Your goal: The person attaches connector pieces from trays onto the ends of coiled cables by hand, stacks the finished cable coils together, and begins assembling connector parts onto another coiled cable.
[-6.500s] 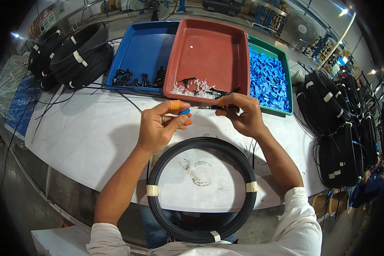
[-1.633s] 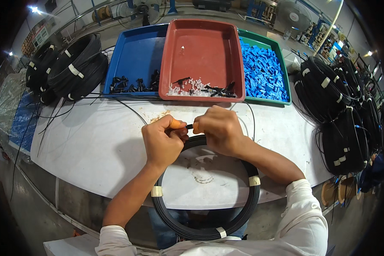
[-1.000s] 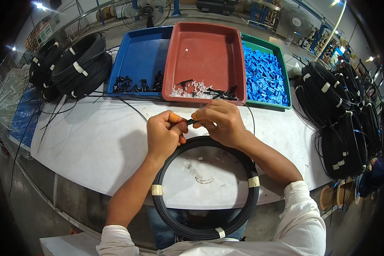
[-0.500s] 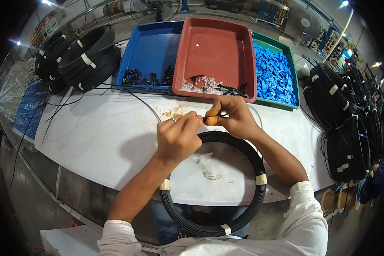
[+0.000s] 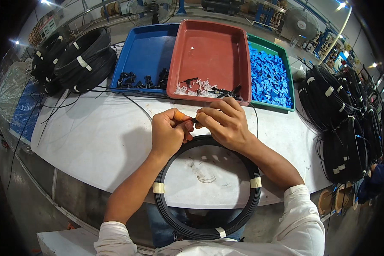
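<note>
Turned since half a second ago, the left hand [image 5: 168, 133] and right hand [image 5: 227, 126] pinch a small, dark, slim piece [image 5: 195, 120] above the white desk [image 5: 89, 141], beyond a round, black cable coil [image 5: 252, 198] overhanging its near edge. Pale tape bands [image 5: 158, 188] are on; handwork appears unfinished, the piece unreleased.

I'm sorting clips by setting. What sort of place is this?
Probably a factory or workshop floor: black cable coils are piled at both sides, a green tray holds many small blue parts, and a large fan stands in the background.
</note>
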